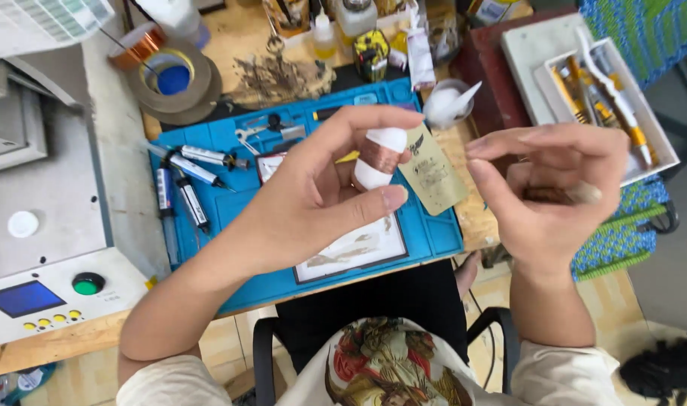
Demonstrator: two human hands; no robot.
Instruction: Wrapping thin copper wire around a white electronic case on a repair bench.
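Observation:
My left hand [313, 199] is raised above a blue work mat [230, 218] and grips a small white cylinder wound with copper-brown wire or tape [379, 156] between thumb and fingers. My right hand [550, 192] is curled just to the right of it and holds a thin brownish object with a pale tip [565, 195] against the palm. A tan paper tag [433, 177] lies on the mat's right side behind the cylinder. A white card with brown marks [358, 248] lies on the mat under my left hand.
Several black-and-white pens or tools [185, 180] lie on the mat's left. Tape rolls [170, 79] sit behind it. A grey machine with a green button [87, 283] stands at left. A white tray of tubes [606, 98] is at right, bottles [354, 22] at the back.

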